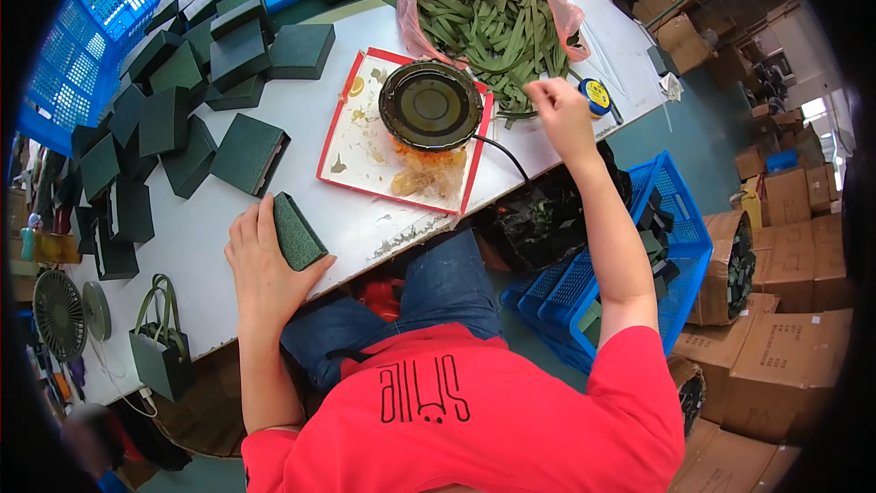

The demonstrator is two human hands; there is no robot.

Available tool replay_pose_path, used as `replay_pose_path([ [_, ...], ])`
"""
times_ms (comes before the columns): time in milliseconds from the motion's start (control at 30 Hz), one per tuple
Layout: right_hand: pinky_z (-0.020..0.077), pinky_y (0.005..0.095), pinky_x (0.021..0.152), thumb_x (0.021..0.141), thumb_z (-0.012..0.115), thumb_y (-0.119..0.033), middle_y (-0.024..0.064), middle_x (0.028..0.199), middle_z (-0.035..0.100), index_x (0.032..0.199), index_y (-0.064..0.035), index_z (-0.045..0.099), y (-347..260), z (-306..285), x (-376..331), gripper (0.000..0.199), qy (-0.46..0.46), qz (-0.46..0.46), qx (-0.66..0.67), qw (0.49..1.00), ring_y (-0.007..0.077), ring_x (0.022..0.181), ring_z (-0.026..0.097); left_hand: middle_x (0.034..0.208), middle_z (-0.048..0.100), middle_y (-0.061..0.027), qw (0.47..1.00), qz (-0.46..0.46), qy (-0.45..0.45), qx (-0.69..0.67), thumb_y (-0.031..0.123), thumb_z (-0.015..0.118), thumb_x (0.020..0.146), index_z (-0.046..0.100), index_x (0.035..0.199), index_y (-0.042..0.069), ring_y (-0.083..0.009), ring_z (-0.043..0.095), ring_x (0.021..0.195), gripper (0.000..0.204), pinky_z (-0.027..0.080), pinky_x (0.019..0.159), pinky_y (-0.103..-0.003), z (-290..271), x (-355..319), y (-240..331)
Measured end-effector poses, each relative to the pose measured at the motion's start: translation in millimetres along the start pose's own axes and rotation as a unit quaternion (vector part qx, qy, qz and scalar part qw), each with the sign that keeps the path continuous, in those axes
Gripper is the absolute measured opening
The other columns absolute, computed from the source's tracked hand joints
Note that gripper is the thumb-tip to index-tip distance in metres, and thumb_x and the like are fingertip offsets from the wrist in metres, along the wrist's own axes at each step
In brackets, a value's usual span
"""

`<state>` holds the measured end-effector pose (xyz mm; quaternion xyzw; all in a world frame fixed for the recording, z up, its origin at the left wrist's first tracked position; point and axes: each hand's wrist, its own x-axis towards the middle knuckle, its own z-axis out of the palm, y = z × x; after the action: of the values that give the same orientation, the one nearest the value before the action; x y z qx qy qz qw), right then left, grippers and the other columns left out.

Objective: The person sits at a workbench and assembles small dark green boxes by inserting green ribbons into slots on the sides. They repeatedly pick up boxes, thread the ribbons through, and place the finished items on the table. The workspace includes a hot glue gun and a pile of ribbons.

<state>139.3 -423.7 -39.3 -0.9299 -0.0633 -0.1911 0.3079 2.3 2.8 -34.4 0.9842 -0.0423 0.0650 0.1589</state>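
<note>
My left hand [265,251] is closed round a small dark green box [297,232] at the table's front edge, its fingers along one side and the thumb at the near end. My right hand [561,114] is raised beside the loose green ribbons [497,23], fingertips pinched together. Whatever they hold, if anything, is too small to make out. Those ribbons spill out of a pink plastic bag [415,23]. Between my hands a round black pot of dark liquid [431,105] sits over a red-edged white board [365,155] smeared with yellowish residue.
Many dark green boxes [164,119] lie piled at the left, before a blue crate [100,0]. A finished-looking box with ribbon handles [160,347] stands near a fan [60,315]. A yellow-and-blue jar [595,96] is by my right wrist. Blue crates [671,210] and cartons [794,265] fill the right.
</note>
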Motion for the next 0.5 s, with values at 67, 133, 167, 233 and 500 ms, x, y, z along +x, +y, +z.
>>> replay_pose_path([
  [67, 0.0507, 0.0369, 0.071, 0.092, 0.069, -0.015, 0.0152, 0.091, 0.067, 0.097, -0.0008, 0.072, 6, -3, 11, 0.016, 0.056, 0.015, -0.025, 0.998, 0.0305, 0.078, 0.065, 0.139, 0.047, -0.0169, 1.000, 0.000, 0.001, -0.001, 0.033, 0.090, 0.061, 0.039, 0.147, 0.002, -0.0359, 0.041, 0.131, 0.104, 0.035, 0.108, -0.048, 0, 0, 0],
  [133, 0.0512, 0.0394, 0.073, 0.091, 0.070, -0.018, 0.0159, 0.093, 0.068, 0.097, -0.0014, 0.073, 14, 1, 18, 0.018, 0.055, 0.013, -0.044, 0.997, 0.0314, 0.081, 0.066, 0.139, 0.047, -0.0169, 1.000, 0.000, 0.002, -0.002, 0.033, 0.090, 0.061, 0.039, 0.147, 0.002, -0.0359, 0.041, 0.131, 0.104, 0.035, 0.108, -0.048, 0, 0, 0],
  [167, 0.0514, 0.0399, 0.073, 0.090, 0.070, -0.019, 0.0162, 0.094, 0.068, 0.097, -0.0014, 0.073, 18, 5, 23, 0.019, 0.051, 0.009, -0.055, 0.997, 0.0315, 0.082, 0.067, 0.139, 0.047, -0.0169, 1.000, 0.002, 0.003, -0.002, 0.033, 0.090, 0.061, 0.039, 0.147, 0.002, -0.0359, 0.041, 0.131, 0.104, 0.035, 0.108, -0.048, 0, 0, 0],
  [233, 0.0518, 0.0405, 0.074, 0.089, 0.072, -0.021, 0.0167, 0.094, 0.069, 0.097, -0.0014, 0.073, 22, 11, 28, 0.021, 0.030, 0.015, -0.084, 0.996, 0.0317, 0.083, 0.067, 0.139, 0.047, -0.0169, 1.000, 0.004, 0.004, -0.001, 0.033, 0.090, 0.061, 0.039, 0.147, 0.003, -0.0360, 0.041, 0.131, 0.104, 0.035, 0.108, -0.048, 1, 0, -1],
  [500, 0.0534, 0.0376, 0.071, 0.090, 0.072, -0.022, 0.0174, 0.081, 0.072, 0.097, -0.0004, 0.073, 17, 14, 49, 0.023, 0.001, 0.083, -0.005, 0.997, 0.0301, 0.075, 0.070, 0.138, 0.047, -0.0167, 1.000, 0.000, 0.002, -0.007, 0.034, 0.091, 0.061, 0.041, 0.146, 0.002, -0.0357, 0.042, 0.130, 0.103, 0.034, 0.108, -0.049, 0, 0, 0],
])
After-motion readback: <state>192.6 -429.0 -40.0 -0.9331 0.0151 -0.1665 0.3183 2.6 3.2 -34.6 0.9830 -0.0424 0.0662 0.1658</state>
